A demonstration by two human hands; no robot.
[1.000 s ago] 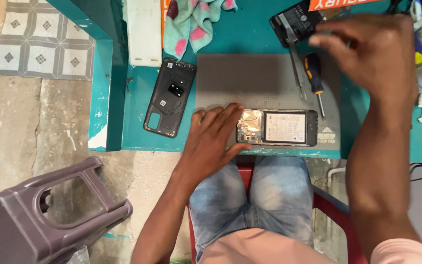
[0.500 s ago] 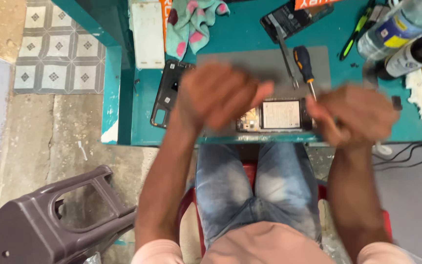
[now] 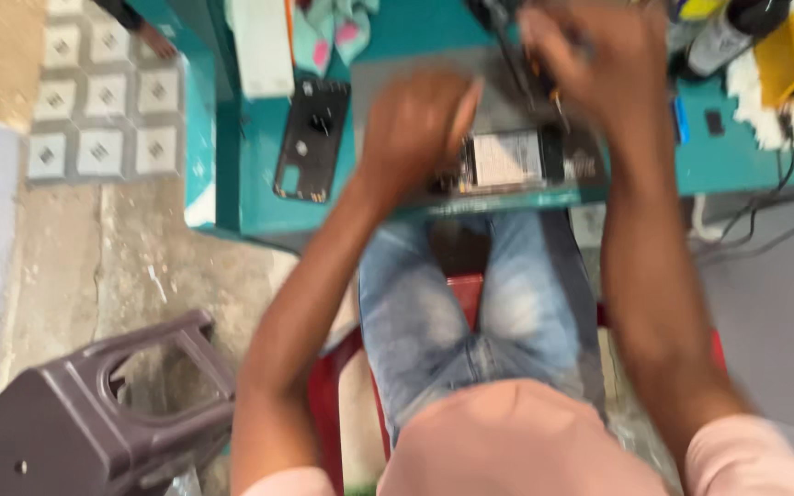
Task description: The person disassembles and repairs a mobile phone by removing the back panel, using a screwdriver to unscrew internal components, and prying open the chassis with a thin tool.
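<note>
Head-camera footage is blurred by motion: the left hand point(image 3: 415, 133) is seen loosely curled over the left end of an opened smartphone with a pale inner panel point(image 3: 505, 161), which lies on a grey rubber mat point(image 3: 498, 101) just below the fingertips. Whether it grips the phone cannot be told. The right hand point(image 3: 595, 60) is held above the mat's far edge, fingers bent, its grasp unclear.

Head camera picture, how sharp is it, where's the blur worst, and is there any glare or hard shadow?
Head view: motion blur softens the whole frame, worst on the right hand and left hand; the opened phone and the black back cover are smeared but recognisable; the grey stool is a little clearer. Lighting is soft and even, with no strong glare or hard shadow.
</note>
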